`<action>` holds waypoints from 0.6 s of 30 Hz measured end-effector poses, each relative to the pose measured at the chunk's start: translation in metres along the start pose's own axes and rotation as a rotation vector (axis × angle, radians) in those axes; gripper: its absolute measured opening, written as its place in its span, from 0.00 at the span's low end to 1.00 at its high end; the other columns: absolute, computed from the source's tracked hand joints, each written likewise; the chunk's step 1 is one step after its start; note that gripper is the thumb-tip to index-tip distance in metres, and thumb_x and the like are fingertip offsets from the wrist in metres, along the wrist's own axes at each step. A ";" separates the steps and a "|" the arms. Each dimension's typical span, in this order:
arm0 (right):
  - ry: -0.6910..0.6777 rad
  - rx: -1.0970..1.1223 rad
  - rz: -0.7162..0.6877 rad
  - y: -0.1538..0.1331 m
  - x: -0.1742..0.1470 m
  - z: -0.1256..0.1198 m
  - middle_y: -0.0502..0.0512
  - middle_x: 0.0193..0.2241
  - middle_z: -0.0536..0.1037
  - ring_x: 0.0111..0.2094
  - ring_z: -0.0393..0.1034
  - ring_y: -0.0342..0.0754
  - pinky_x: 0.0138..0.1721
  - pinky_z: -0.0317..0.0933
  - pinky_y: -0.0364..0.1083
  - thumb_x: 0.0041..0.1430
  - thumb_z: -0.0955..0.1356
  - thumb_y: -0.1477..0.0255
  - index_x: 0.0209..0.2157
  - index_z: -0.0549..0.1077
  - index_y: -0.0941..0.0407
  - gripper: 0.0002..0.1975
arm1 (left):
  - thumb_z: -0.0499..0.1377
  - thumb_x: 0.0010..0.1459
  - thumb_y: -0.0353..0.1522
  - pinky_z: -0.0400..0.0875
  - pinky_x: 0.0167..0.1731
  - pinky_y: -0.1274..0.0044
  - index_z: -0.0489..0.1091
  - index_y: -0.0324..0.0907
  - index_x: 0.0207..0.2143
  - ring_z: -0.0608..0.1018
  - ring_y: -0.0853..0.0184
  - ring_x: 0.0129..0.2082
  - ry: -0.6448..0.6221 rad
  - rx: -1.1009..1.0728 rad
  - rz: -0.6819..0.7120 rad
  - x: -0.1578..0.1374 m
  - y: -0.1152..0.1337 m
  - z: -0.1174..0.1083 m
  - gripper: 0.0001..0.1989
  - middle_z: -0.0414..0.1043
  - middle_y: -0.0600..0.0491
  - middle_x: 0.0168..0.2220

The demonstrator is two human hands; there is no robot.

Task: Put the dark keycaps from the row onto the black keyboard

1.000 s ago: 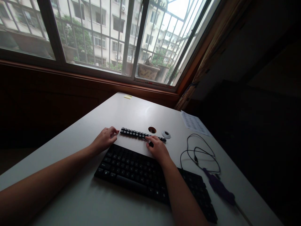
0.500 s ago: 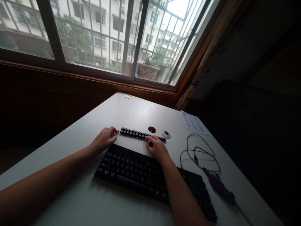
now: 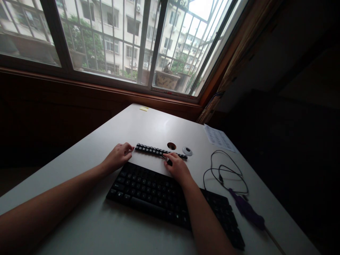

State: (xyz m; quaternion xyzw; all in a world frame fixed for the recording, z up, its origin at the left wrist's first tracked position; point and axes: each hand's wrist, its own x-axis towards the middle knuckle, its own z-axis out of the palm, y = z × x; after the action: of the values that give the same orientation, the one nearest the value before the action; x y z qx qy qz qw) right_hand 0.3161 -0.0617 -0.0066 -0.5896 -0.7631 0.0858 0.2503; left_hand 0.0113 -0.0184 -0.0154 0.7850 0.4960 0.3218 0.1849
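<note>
Two close rows of black keycaps [image 3: 150, 150] lie on the white table beyond a black keyboard [image 3: 146, 191]. At the left end of the rows rests my left hand [image 3: 121, 154], its fingers curved and thumb apart, with nothing visible in it. My right hand [image 3: 177, 166] is at the near side of the rows, right of their middle. Its thumb and fingers are closed around a small black keycap [image 3: 169, 162], partly hidden by the fingers. My right forearm passes over the keyboard and covers some of its keys.
Behind the keycaps are a round cable hole [image 3: 171, 146] and its grey cover [image 3: 187, 151]. A coiled black cable [image 3: 225, 170] and a purple duster-like thing with a stick [image 3: 247, 210] lie at the right. Printed paper [image 3: 220, 138] and a yellow note [image 3: 143, 109] sit farther back.
Almost nothing differs. Both hands keep their places by the keycap rows, and the view has shifted very slightly.
</note>
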 end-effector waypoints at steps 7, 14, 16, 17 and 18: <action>-0.003 -0.006 0.001 0.002 0.001 0.002 0.55 0.49 0.74 0.46 0.73 0.49 0.51 0.66 0.48 0.59 0.67 0.72 0.52 0.74 0.51 0.19 | 0.54 0.54 0.31 0.69 0.45 0.67 0.71 0.41 0.41 0.75 0.57 0.43 -0.002 -0.001 -0.004 0.000 0.004 -0.002 0.11 0.77 0.47 0.40; -0.019 -0.006 0.001 0.002 0.001 0.001 0.55 0.50 0.74 0.47 0.72 0.49 0.51 0.66 0.48 0.59 0.67 0.72 0.53 0.74 0.51 0.20 | 0.54 0.54 0.32 0.70 0.45 0.67 0.71 0.41 0.41 0.75 0.56 0.44 -0.005 -0.010 -0.011 0.000 0.004 -0.002 0.12 0.77 0.47 0.41; -0.016 -0.008 0.003 0.002 0.001 0.002 0.55 0.50 0.74 0.47 0.72 0.49 0.52 0.65 0.48 0.59 0.67 0.72 0.53 0.74 0.51 0.19 | 0.54 0.55 0.33 0.70 0.45 0.67 0.71 0.41 0.41 0.75 0.56 0.44 -0.007 -0.004 -0.012 0.000 0.003 -0.002 0.12 0.77 0.47 0.41; -0.014 -0.009 0.004 0.002 0.001 0.002 0.55 0.50 0.74 0.47 0.72 0.49 0.52 0.65 0.47 0.59 0.67 0.72 0.53 0.74 0.51 0.19 | 0.54 0.55 0.33 0.70 0.45 0.67 0.71 0.41 0.41 0.75 0.56 0.44 -0.008 -0.002 -0.013 0.000 0.003 -0.002 0.12 0.77 0.47 0.41; -0.013 -0.009 0.005 0.002 0.000 0.002 0.55 0.50 0.74 0.47 0.72 0.49 0.52 0.65 0.47 0.59 0.67 0.72 0.53 0.74 0.51 0.19 | 0.54 0.55 0.33 0.70 0.45 0.67 0.71 0.41 0.41 0.75 0.56 0.44 -0.009 -0.002 -0.013 0.000 0.003 -0.002 0.12 0.77 0.47 0.41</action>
State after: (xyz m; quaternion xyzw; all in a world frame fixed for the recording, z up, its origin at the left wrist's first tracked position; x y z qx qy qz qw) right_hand 0.3165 -0.0604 -0.0091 -0.5920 -0.7636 0.0868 0.2426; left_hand 0.0122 -0.0202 -0.0119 0.7829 0.5001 0.3176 0.1902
